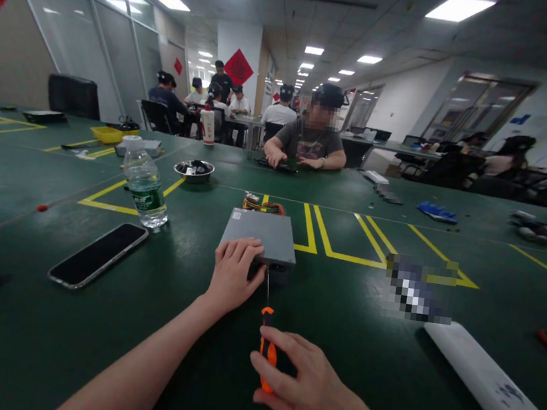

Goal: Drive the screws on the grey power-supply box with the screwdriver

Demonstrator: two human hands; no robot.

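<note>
A grey computer power supply (pixel 263 230) lies on the green table in front of me, with a bundle of coloured cables (pixel 268 207) at its far side. My left hand (pixel 237 271) grips its near left edge, fingers on top and thumb against the front face. In my right hand (pixel 298 380) is an orange and black screwdriver (pixel 267 359), held between thumb and fingers by its handle. Its shaft points away from me, and the tip meets the near face of the power supply. Whether a screw sits under the tip is too small to tell.
Left of the power supply are a phone (pixel 98 256), a water bottle (pixel 144 188) and a metal bowl (pixel 194 170) with dark items. A long white device (pixel 491 388) lies to the right. Across the table (pixel 170 380) sits a person (pixel 312 139) with both hands on it.
</note>
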